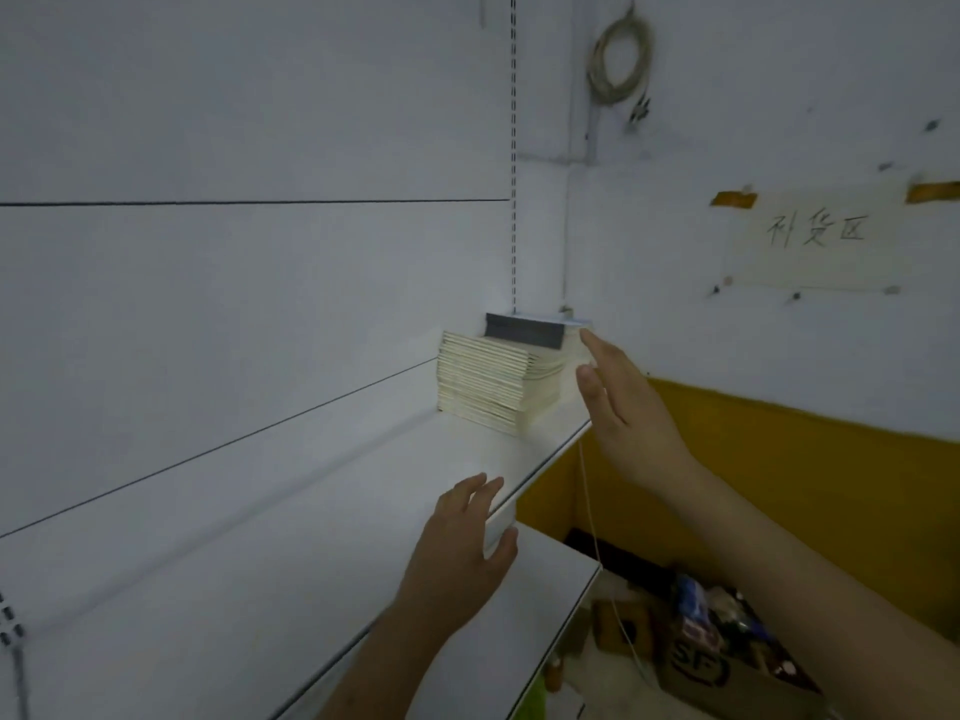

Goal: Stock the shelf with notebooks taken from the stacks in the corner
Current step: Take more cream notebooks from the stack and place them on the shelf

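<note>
Two stacks of cream-coloured notebooks stand at the far right end of a white shelf, against the back panel. The rear, taller stack is topped by a notebook with a dark grey spine. My right hand is flat and upright beside the stacks, its fingertips touching the right side of the taller one. My left hand lies over the shelf's front edge with relaxed fingers, thumb under the lip, holding nothing.
A lower white shelf runs beneath. A slotted upright rises at the corner. Below right, a cardboard box of mixed goods sits on the floor by a yellow wall band. A paper sign and a coiled cable hang on the wall.
</note>
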The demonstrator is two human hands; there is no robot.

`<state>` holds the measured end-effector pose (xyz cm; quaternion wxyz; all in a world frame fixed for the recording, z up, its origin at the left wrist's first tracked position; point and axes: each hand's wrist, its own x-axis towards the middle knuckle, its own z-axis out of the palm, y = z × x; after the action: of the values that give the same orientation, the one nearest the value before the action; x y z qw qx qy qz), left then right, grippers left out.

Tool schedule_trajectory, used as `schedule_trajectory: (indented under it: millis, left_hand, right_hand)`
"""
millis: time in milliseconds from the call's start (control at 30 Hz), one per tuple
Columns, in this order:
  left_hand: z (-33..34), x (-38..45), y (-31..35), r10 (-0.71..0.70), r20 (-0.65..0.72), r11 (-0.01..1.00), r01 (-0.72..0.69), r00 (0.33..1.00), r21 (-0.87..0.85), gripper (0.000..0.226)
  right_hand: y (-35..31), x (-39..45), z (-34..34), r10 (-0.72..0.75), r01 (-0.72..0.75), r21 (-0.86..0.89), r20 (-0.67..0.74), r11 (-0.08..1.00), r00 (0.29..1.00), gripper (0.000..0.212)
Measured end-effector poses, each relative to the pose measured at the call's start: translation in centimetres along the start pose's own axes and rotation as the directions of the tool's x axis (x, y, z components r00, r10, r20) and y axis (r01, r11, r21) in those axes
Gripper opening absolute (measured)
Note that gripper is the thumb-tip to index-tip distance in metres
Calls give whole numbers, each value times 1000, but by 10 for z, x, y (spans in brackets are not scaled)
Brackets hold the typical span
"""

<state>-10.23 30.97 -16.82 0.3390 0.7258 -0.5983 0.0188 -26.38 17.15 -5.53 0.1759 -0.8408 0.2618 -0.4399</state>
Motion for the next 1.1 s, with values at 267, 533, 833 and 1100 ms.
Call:
schedule_trajectory:
  millis: [267,533,833,1100]
  left_hand:
    - [31,136,-41,22,-32,1000,-22,999,19,59]
    - [61,197,-81,26,4,996,-27,1000,88,59]
    - [77,223,-97,-136,-35,991,135,990,-15,52]
    - [64,247,-69,-623,48,339,326,780,-883,56]
  right_hand:
    - [62,115,26,12,-12,-97,-1,995,1000,69]
    - [130,179,62,73,-69,-57,72,996,995,63]
    - [191,222,121,94,-99,-24,580,995,809,79]
    - [177,189,139,-150,109,115,463,987,874,71]
